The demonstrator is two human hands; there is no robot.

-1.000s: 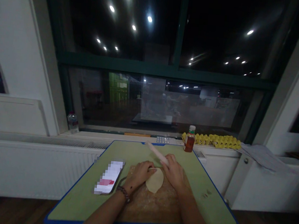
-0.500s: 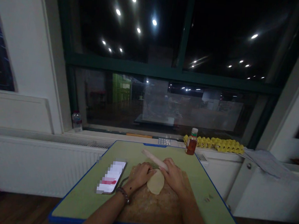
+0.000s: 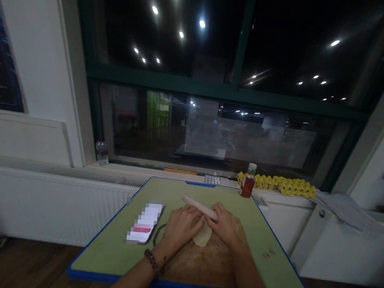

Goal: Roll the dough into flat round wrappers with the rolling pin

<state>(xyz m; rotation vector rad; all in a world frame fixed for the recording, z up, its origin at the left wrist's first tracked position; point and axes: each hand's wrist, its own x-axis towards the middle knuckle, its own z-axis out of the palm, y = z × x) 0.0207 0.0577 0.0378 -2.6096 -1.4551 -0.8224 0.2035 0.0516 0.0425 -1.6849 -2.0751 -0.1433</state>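
A small flat piece of rolled dough lies on a brown wooden board, its far part covered by my fingers. My left hand is closed at the far left edge of the dough, thumb and fingers against it. A pale wooden rolling pin slants from upper left to lower right just beyond the dough. My right hand grips the pin near its right end, with the thumb side close to my left fingertips. The right fingers hide the pin's near end.
A phone with a lit screen lies left of the board on the green, blue-edged table. At the far right corner stands a bottle of reddish-brown liquid. Yellow egg trays and a clear bottle sit along the window ledge.
My left hand has moved right and over the dough, covering more of its far part. My right hand stays on the rolling pin, almost in place. The view has shifted slightly.
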